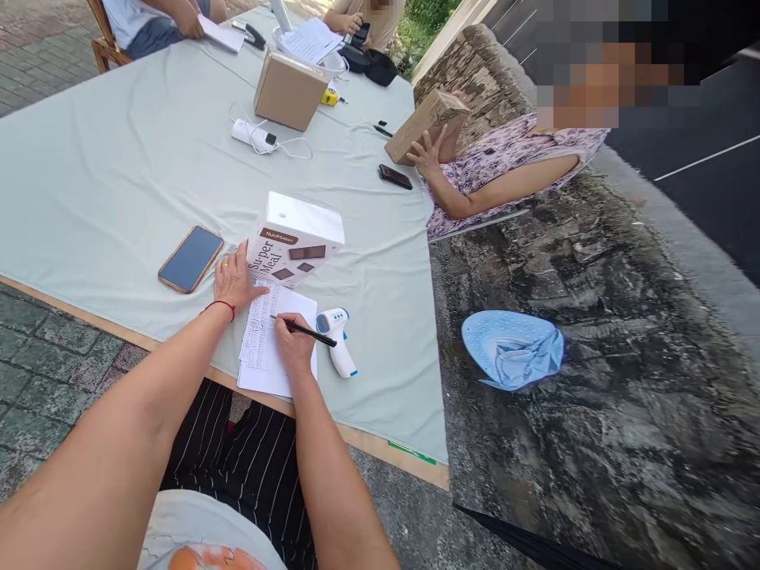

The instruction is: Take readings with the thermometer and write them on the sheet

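My right hand [294,346] grips a black pen [313,332], its tip on a stack of paper sheets [285,309] by the table's near edge. The left part of the top sheet carries dense writing; the right part is blank. My left hand [235,279] lies spread, thumb on the sheets' upper left corner, fingers beside a white and brown Super Meal box [297,237]. Just left of that hand rests a phone [191,258] with a dark screen. A white and blue infrared thermometer [337,340] lies right of the sheets.
Across the pale tablecloth [119,174] stand a cardboard box [289,91] and a white device with a cable [253,136]. At right, a person holds another box [426,127] near a dark phone [395,176]. A blue hat [514,348] lies on the stone ledge. Other people sit at the far side.
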A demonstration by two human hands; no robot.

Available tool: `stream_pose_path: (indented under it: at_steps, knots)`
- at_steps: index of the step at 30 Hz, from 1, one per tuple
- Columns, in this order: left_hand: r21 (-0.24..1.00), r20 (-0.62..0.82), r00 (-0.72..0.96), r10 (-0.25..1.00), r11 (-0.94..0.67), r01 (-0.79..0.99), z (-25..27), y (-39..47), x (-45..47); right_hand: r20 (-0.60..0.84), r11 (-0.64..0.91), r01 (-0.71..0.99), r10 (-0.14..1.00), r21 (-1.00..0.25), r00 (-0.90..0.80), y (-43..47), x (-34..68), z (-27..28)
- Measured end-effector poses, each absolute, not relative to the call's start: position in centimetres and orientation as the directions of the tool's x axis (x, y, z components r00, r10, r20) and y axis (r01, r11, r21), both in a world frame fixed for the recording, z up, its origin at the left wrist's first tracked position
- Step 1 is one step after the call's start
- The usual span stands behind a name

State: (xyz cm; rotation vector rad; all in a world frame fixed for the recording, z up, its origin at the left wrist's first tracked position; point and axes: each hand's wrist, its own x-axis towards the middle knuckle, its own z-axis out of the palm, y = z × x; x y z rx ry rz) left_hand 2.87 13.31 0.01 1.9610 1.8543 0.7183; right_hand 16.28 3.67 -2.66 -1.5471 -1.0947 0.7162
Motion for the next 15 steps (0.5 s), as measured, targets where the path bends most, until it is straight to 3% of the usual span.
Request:
stream_pose_path:
  at_steps: [15]
  knots:
    - [0.604, 0.096, 0.018, 0.995, -0.073, 0.794, 0.51, 13.29, 2.81, 0.061, -0.052, 0.261, 0.911, -0.964, 0.407, 3.44, 16.27, -2.32]
